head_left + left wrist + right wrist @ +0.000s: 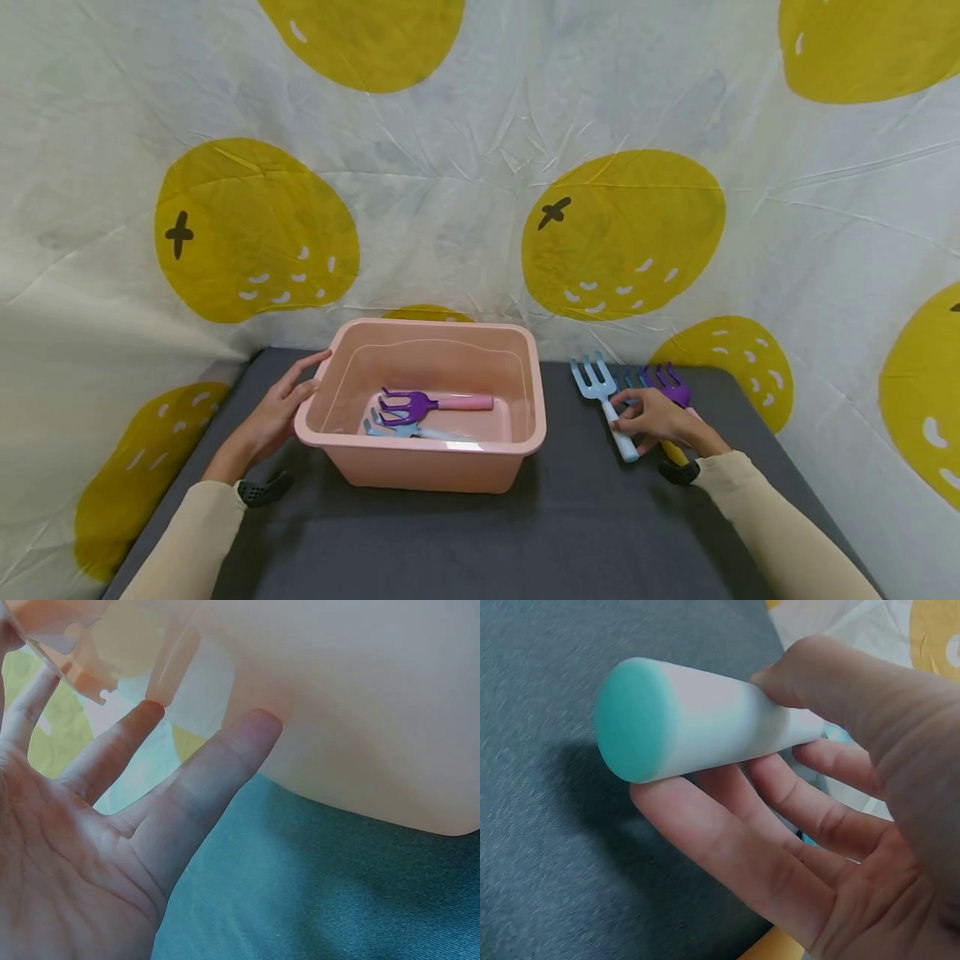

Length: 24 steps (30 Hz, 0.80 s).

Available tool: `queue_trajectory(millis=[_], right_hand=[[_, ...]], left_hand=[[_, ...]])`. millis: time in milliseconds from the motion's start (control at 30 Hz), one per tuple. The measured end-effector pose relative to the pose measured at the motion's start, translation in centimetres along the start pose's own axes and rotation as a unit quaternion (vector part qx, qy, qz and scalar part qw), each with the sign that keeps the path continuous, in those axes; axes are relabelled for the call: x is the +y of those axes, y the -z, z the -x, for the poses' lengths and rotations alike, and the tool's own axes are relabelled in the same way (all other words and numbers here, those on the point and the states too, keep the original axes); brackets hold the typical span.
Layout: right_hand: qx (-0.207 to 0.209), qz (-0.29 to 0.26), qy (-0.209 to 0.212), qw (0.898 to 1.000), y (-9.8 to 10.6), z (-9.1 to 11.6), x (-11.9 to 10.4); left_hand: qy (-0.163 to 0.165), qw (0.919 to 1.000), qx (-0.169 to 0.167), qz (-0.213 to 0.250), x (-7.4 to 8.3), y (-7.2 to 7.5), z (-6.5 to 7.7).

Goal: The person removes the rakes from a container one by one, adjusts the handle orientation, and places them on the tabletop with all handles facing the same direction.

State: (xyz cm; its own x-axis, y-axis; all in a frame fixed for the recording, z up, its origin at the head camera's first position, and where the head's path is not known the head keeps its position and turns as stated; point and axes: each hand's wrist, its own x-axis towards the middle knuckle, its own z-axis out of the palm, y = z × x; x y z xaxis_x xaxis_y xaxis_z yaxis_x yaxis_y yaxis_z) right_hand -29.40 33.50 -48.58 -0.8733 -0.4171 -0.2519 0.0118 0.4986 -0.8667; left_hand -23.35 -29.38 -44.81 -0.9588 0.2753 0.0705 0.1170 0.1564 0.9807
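Observation:
My right hand (660,417) holds a light blue garden hand fork (597,387) by its pale handle (712,720), thumb on one side and fingers on the other. Its tines point toward the back of the table. At the left end of a pink plastic tub (420,467), my left hand (270,421) touches the rim and outer wall with outstretched fingers (217,769). Inside the tub, a purple hand fork (416,406) with a pink handle lies across another light blue fork (405,431).
Beyond my right hand lie another purple fork (675,389) and some blue tines (632,379), partly hidden by the hand. A yellow handle (673,452) shows beneath that wrist. The dark grey table (465,542) meets a white fabric backdrop (450,242) with yellow fruit shapes.

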Motion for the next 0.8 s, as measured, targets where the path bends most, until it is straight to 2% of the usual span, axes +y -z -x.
queue_trajectory(millis=[233,567,800], right_hand=[[0.000,-0.003,-0.002,1.000,-0.5,0.5,1.0],[0.037,0.058,0.000,0.998,-0.9,0.6,1.1],[0.041,0.058,0.007,0.997,-0.9,0.7,1.6]], left_hand=[[0.011,0.9999,0.001,-0.010,0.1,0.1,0.1],[0.013,0.9999,0.003,-0.005,0.2,0.0,0.1],[0.014,0.9999,0.001,-0.006,0.0,0.1,0.0]])
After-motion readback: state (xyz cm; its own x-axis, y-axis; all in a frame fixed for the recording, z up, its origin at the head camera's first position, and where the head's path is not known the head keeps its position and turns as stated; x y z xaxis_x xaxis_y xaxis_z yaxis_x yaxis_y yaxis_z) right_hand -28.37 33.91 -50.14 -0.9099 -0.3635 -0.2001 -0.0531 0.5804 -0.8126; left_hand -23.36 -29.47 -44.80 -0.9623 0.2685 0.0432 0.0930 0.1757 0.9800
